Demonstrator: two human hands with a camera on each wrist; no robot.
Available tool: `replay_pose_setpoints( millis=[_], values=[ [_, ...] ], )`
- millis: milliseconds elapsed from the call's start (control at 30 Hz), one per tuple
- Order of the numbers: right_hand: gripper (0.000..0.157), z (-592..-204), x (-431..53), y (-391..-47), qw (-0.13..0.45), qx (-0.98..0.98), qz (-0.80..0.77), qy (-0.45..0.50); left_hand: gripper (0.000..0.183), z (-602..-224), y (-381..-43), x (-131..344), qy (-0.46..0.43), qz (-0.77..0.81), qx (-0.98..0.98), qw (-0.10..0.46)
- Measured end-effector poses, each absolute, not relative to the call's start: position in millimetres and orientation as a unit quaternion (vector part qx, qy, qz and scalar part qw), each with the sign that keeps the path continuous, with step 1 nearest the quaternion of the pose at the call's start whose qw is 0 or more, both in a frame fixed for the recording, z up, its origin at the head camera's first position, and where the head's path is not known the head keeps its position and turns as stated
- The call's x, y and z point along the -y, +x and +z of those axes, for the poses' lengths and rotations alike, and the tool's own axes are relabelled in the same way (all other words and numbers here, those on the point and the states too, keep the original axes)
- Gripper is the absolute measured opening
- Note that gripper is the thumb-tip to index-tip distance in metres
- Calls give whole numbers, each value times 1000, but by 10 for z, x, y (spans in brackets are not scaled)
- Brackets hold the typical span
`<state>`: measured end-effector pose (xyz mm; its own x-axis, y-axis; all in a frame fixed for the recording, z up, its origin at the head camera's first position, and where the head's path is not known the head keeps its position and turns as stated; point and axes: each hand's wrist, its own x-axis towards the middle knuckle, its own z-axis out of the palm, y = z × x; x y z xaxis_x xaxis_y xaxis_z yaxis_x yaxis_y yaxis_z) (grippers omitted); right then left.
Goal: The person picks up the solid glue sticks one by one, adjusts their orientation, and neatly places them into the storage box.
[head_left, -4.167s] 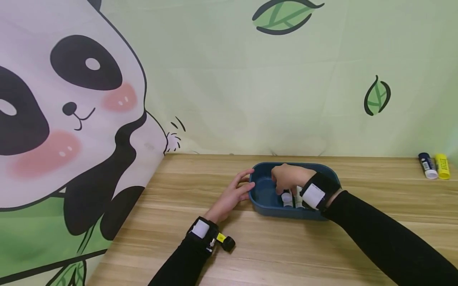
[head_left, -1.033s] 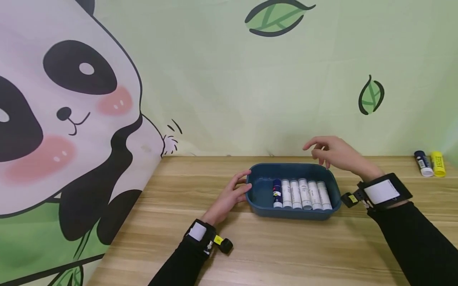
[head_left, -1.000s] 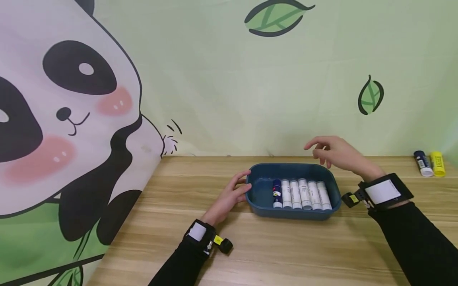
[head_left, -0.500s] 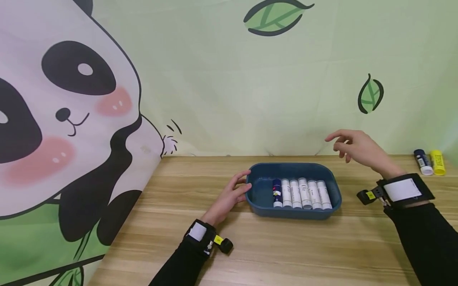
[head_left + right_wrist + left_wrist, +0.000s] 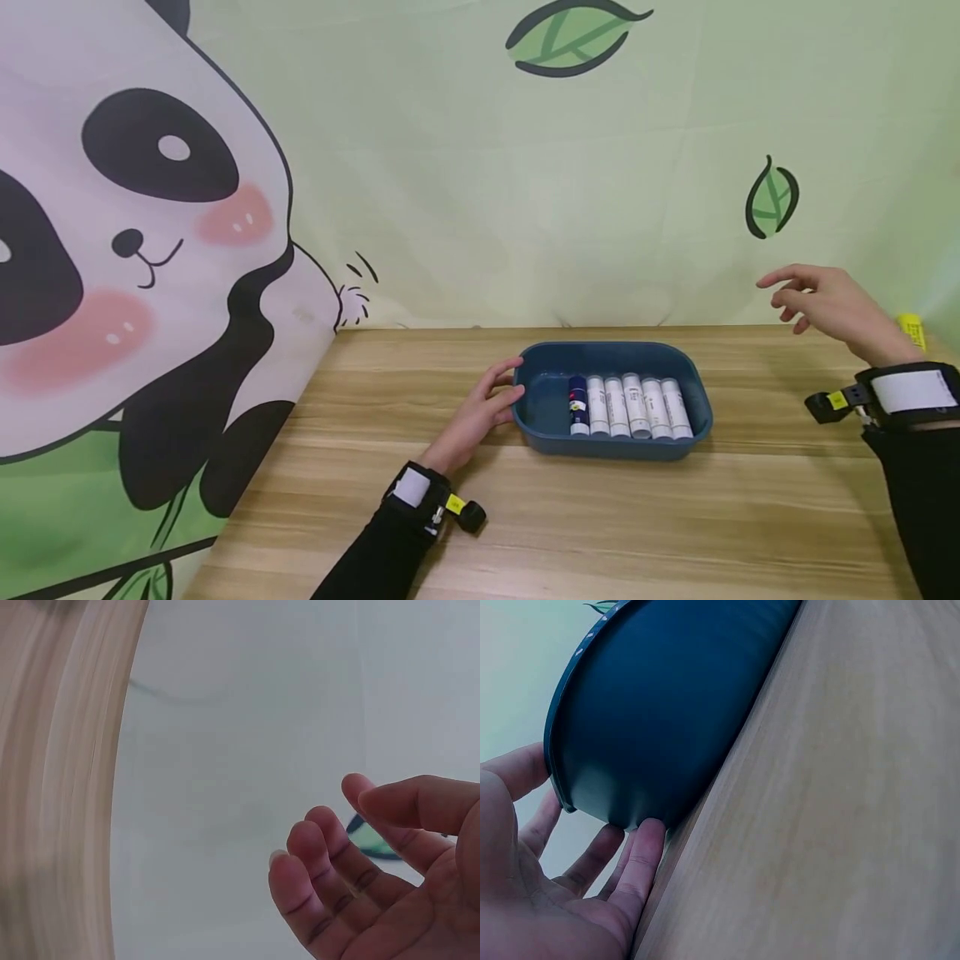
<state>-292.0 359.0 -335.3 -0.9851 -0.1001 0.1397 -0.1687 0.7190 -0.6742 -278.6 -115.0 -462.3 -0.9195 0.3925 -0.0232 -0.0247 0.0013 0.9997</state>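
Observation:
A dark blue plastic bin (image 5: 603,448) stands on the wooden table. Inside it several white glue sticks (image 5: 636,407) lie side by side toward the right, with a navy glue stick (image 5: 577,406) at the left end of the row. My left hand (image 5: 476,421) touches the bin's left end. In the left wrist view, its fingers (image 5: 641,862) rest against the outer wall with a digit at the rim. My right hand (image 5: 840,310) hovers at the right, fingers loosely bent and holding nothing; the right wrist view shows the bare palm and fingertips (image 5: 291,881).
A yellow glue stick (image 5: 912,330) stands at the far right, partly behind the right wrist; the navy one beside it is hidden now. A green backdrop (image 5: 600,208) with a panda and leaves rises behind the table's back edge.
My right hand has come out of the bin, where it was among the glue sticks, and moved right toward the two glue sticks there. The left hand has stayed at the bin.

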Motion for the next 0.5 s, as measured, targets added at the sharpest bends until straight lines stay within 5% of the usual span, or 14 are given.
replay_pose_setpoints(
  millis=[500],
  values=[
    [40, -3498, -4218, -2981, 85, 937, 338, -37, 53, -4607, -2768, 1168, 133, 694, -692, 148]
  ],
)
